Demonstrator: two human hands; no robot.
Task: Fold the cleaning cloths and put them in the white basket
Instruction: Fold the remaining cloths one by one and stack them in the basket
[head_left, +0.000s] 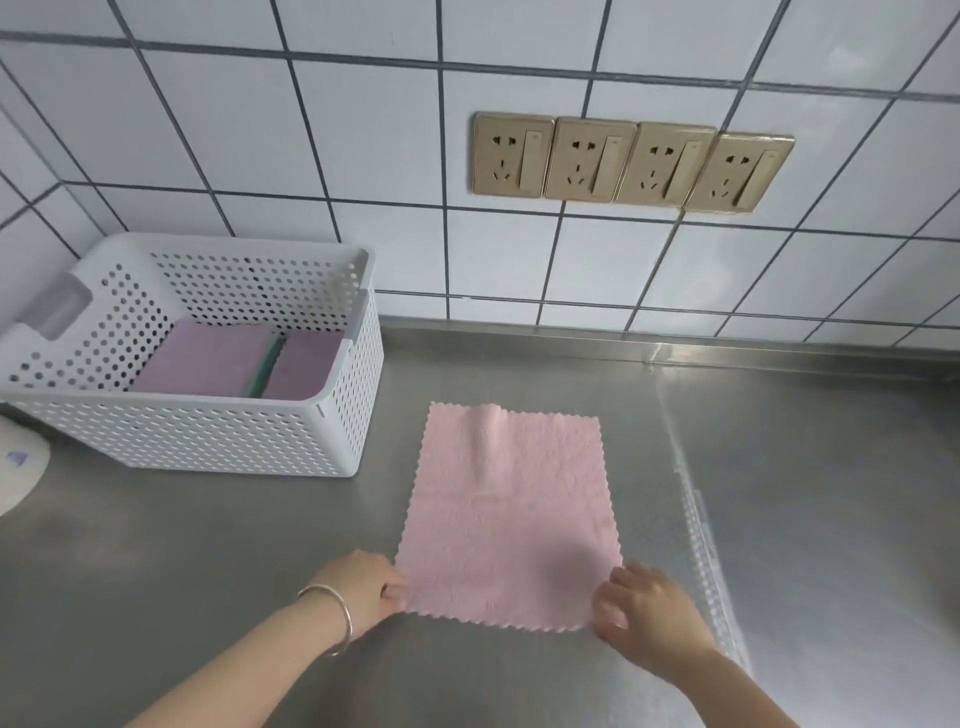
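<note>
At the far left edge of the frame a white round object (18, 467) pokes in, only partly seen. Just right of it, in the middle left, stands the white basket (208, 436) with its dotted walls, set on the steel surface (156, 545) close to the tiled wall (311, 156). Inside the basket lie folded cloths: a purple one (208, 358) on the left, a second purple one (304, 366) on the right, and a green edge (265, 369) showing between them. Lower down, left of center, the left hand (363, 587) with a silver bangle (335, 618) on its wrist pinches the near left corner of the pink cloth (509, 514). That cloth lies spread flat on the surface in the middle of the frame, right of the basket and apart from it, with a small raised wrinkle near its far edge. At its near right corner the right hand (644, 613) pinches the cloth, fingers curled over the edge. In the upper right of the frame four gold sockets (631, 163) sit in a row on the wall
</note>
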